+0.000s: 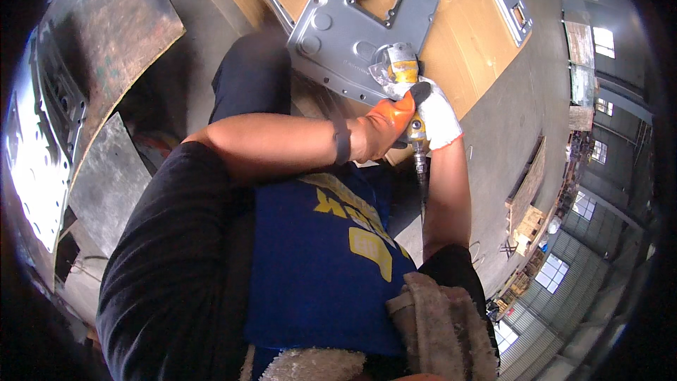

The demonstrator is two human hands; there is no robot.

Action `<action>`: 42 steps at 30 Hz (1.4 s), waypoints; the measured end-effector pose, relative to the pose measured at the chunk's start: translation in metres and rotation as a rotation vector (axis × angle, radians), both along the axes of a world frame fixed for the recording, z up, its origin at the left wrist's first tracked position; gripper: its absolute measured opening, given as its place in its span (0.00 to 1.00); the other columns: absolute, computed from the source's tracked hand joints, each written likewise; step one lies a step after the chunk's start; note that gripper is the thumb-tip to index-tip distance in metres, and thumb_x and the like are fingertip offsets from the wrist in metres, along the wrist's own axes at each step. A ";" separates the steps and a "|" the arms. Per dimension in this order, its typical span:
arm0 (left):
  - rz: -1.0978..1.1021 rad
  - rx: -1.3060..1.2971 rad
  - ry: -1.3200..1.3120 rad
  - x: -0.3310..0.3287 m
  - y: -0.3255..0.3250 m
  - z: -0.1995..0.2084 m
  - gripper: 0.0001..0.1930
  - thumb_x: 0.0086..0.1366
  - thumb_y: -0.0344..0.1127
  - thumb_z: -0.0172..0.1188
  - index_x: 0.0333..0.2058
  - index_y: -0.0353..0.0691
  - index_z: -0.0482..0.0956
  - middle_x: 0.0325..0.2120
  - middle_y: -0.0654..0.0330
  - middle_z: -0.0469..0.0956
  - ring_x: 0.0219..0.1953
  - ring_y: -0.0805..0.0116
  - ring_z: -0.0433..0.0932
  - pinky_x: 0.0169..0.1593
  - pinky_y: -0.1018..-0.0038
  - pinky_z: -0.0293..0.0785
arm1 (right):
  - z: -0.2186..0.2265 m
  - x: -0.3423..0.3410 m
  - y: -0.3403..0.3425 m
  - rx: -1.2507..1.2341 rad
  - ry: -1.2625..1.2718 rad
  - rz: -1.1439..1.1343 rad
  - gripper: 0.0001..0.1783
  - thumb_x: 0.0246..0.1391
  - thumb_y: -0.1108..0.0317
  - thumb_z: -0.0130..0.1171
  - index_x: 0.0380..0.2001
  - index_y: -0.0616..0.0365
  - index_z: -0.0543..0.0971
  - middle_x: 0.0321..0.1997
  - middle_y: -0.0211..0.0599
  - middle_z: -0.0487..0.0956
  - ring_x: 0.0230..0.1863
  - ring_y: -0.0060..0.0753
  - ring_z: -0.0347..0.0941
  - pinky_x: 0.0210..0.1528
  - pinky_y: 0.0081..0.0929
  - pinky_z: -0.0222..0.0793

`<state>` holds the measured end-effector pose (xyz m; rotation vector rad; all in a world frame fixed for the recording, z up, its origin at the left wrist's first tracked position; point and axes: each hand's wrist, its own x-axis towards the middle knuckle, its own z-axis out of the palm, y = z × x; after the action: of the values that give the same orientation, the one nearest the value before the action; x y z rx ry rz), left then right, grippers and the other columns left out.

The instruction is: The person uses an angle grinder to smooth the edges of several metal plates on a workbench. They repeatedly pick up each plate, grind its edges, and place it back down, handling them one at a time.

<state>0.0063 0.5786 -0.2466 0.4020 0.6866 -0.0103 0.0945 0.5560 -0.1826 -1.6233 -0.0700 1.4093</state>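
Here, cardboard (469, 46) lies beyond a grey plate (337, 35); by the plate's near-right edge, left grip (390, 125) and right grip (438, 114) wrap round a yellow power tool (404, 70), lengthwise near-to-far, head far.

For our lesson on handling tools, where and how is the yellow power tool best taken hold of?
The yellow power tool is probably best gripped by its body, from the near side: its broad head points away over the grey plate, while the body and metal fitting trail back on the near side. The left hand and right hand hold it behind the head.
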 end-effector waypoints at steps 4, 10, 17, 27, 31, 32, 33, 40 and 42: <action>0.054 0.083 0.030 -0.009 0.006 0.024 0.23 0.66 0.53 0.55 0.46 0.38 0.76 0.34 0.61 0.77 0.33 0.72 0.71 0.38 0.72 0.71 | -0.004 0.002 0.002 0.005 0.003 -0.005 0.12 0.55 0.68 0.56 0.39 0.64 0.79 0.32 0.36 0.80 0.31 0.28 0.77 0.33 0.26 0.76; 0.085 0.036 -0.048 -0.022 0.010 0.036 0.30 0.63 0.61 0.55 0.49 0.38 0.76 0.38 0.60 0.79 0.37 0.69 0.77 0.39 0.70 0.73 | -0.002 0.001 -0.006 0.004 0.011 -0.039 0.12 0.54 0.67 0.57 0.38 0.64 0.79 0.32 0.36 0.80 0.31 0.28 0.77 0.33 0.25 0.76; 0.048 -0.112 -0.076 0.001 -0.006 -0.002 0.20 0.66 0.53 0.54 0.44 0.40 0.75 0.31 0.62 0.77 0.30 0.72 0.75 0.36 0.73 0.74 | -0.003 0.002 -0.011 -0.038 -0.112 0.049 0.11 0.53 0.66 0.60 0.37 0.62 0.79 0.31 0.33 0.79 0.31 0.25 0.76 0.33 0.24 0.75; -0.038 0.114 -0.010 -0.006 0.009 0.018 0.30 0.63 0.61 0.54 0.48 0.39 0.76 0.37 0.60 0.79 0.36 0.70 0.78 0.39 0.73 0.75 | -0.003 0.000 -0.010 0.004 -0.046 -0.061 0.12 0.54 0.68 0.58 0.41 0.60 0.79 0.33 0.31 0.79 0.32 0.24 0.75 0.34 0.25 0.74; -0.041 0.199 0.060 -0.012 0.022 0.034 0.32 0.62 0.64 0.53 0.49 0.39 0.76 0.36 0.62 0.80 0.32 0.72 0.79 0.29 0.76 0.76 | -0.009 0.005 -0.001 0.006 -0.056 -0.029 0.12 0.54 0.68 0.58 0.41 0.60 0.79 0.34 0.31 0.79 0.32 0.24 0.76 0.34 0.25 0.74; -0.084 0.187 0.066 -0.016 0.026 0.038 0.33 0.62 0.64 0.53 0.50 0.39 0.75 0.36 0.61 0.80 0.32 0.72 0.79 0.28 0.76 0.75 | -0.009 0.005 0.000 0.004 -0.056 -0.027 0.12 0.54 0.68 0.58 0.41 0.60 0.79 0.34 0.31 0.79 0.32 0.24 0.76 0.34 0.25 0.74; -0.122 0.176 0.073 -0.019 0.032 0.044 0.33 0.62 0.65 0.53 0.51 0.39 0.75 0.37 0.61 0.80 0.31 0.72 0.79 0.28 0.76 0.75 | -0.009 0.004 0.000 0.003 -0.055 -0.024 0.12 0.54 0.68 0.58 0.41 0.60 0.79 0.34 0.31 0.79 0.32 0.24 0.76 0.34 0.25 0.74; -0.070 0.168 0.085 -0.005 0.017 0.012 0.32 0.65 0.62 0.50 0.54 0.38 0.72 0.40 0.60 0.80 0.34 0.70 0.80 0.32 0.74 0.77 | -0.009 0.001 0.001 -0.001 -0.051 -0.024 0.12 0.54 0.68 0.58 0.41 0.61 0.78 0.34 0.32 0.79 0.32 0.25 0.76 0.34 0.25 0.74; -0.036 0.216 0.036 -0.004 0.014 0.011 0.33 0.65 0.62 0.51 0.54 0.37 0.72 0.40 0.60 0.80 0.35 0.69 0.80 0.33 0.73 0.77 | -0.010 0.002 0.002 -0.001 -0.057 -0.022 0.12 0.54 0.68 0.59 0.41 0.61 0.78 0.34 0.32 0.79 0.32 0.25 0.76 0.34 0.25 0.74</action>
<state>0.0020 0.5922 -0.2360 0.6228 0.7184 0.0225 0.0962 0.5576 -0.1922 -1.6597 -0.0842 1.3467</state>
